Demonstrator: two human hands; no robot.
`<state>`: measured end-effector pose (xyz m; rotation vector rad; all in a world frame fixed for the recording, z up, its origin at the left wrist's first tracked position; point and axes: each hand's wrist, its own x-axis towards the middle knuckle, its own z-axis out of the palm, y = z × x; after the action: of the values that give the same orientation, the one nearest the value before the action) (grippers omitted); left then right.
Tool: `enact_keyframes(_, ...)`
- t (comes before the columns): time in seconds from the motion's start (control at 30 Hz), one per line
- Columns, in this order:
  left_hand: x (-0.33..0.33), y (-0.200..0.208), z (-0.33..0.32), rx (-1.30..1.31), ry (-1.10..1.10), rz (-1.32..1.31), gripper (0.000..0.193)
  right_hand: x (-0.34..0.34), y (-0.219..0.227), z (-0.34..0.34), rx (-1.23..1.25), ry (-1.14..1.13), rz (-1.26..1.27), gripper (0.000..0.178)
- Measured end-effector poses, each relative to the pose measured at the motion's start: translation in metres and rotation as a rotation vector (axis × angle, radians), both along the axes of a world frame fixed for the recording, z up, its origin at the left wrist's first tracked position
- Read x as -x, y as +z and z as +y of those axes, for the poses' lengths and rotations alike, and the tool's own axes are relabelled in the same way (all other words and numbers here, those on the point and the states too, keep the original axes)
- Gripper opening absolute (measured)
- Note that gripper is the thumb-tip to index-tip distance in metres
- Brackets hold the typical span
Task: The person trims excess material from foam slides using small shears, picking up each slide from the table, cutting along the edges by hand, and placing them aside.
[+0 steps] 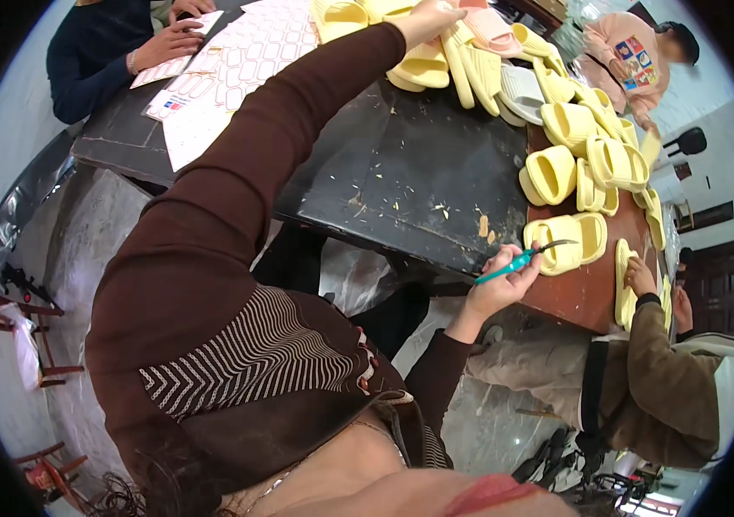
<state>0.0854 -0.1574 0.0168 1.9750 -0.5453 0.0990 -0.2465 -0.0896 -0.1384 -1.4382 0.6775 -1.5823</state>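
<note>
My left arm stretches far across the black table, and my left hand [426, 22] is among the slippers at the top edge. Its fingers touch the pile beside a yellow slipper [457, 65], but whether they close on one is unclear. My right hand [503, 283] is closed round teal-handled snips [505, 268] with a thin, dark curved tip. That tip points right, over a pair of yellow slippers [554, 244] at the near right of the table. Pale yellow trimmings [397, 207] are scattered on the black tabletop [341, 164] left of my right hand.
Many yellow slippers [569, 125] are heaped along the right, with a pink slipper [489, 30] and a whitish one [522, 93]. Label sheets [255, 52] lie at the far left before a dark-sleeved person [96, 56]. Other people [677, 379] are at the right, one touching a slipper.
</note>
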Motion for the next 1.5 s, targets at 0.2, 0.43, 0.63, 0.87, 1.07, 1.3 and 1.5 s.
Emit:
enact_keyframes(0.2,-0.086,-0.029,-0.038,0.514,-0.442,0.138,0.030,-0.007,-0.009,-0.007,0.081,-0.014,0.041,0.046)
enact_keyframes(0.43,-0.102,-0.021,-0.025,0.458,-0.271,-0.038,0.024,-0.008,-0.002,-0.002,-0.042,0.109,0.014,0.057)
enact_keyframes(0.63,-0.037,-0.023,0.061,0.540,-0.511,0.314,0.033,-0.009,0.002,0.001,0.030,0.050,0.000,0.045)
enact_keyframes(0.87,0.018,-0.042,0.162,0.641,-0.806,0.447,0.036,-0.002,0.001,0.000,-0.001,0.040,0.038,0.045)
enact_keyframes(1.07,0.034,-0.056,0.206,0.522,-0.867,0.415,0.036,0.003,-0.005,-0.005,-0.001,0.024,0.195,0.052)
enact_keyframes(1.3,0.038,-0.057,0.215,0.591,-0.835,0.526,0.035,0.000,-0.003,-0.008,0.055,0.018,0.258,0.056)
enact_keyframes(1.5,0.038,-0.065,0.222,0.621,-0.841,0.573,0.034,0.002,0.004,0.001,0.107,-0.008,0.368,0.052)
